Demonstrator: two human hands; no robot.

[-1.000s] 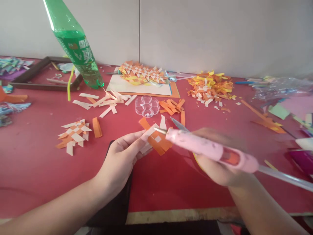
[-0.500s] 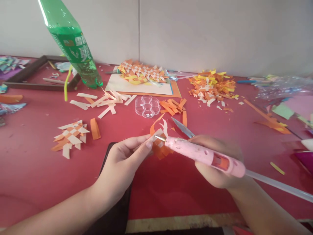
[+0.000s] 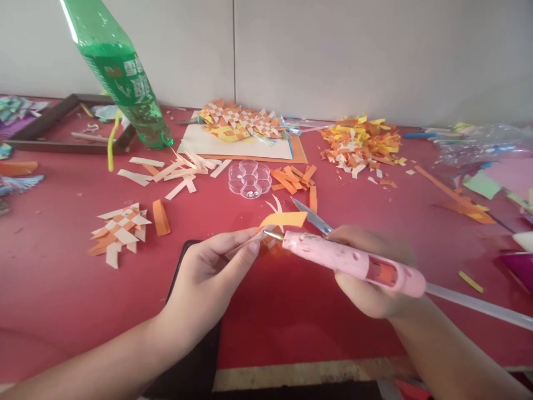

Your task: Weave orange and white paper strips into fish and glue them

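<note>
Head view: L. to R., small orange-and-white woven paper piece (image 3: 121, 228) lies on red tabletop (image 3: 291, 322). L. hand (image 3: 216, 272) pinches thin orange-and-white paper workpiece (image 3: 272, 221) betw. thumb & fingers, approx. mid-view. Change vs. 1 s ago: workpiece tilted nr. edge-on; orange strip (image 3: 291, 219) now curves R. above metal nozzle (image 3: 275, 235); prob. gives nozzle access to pale strip. Appearance: thin, flexible, ends loose, weave mostly hidden. Nozzle contact unclear. R. hand (image 3: 368, 298) grips pink elongated plastic glue gun (image 3: 325, 253), translucent glue stick (image 3: 478, 305) at rear.
</note>
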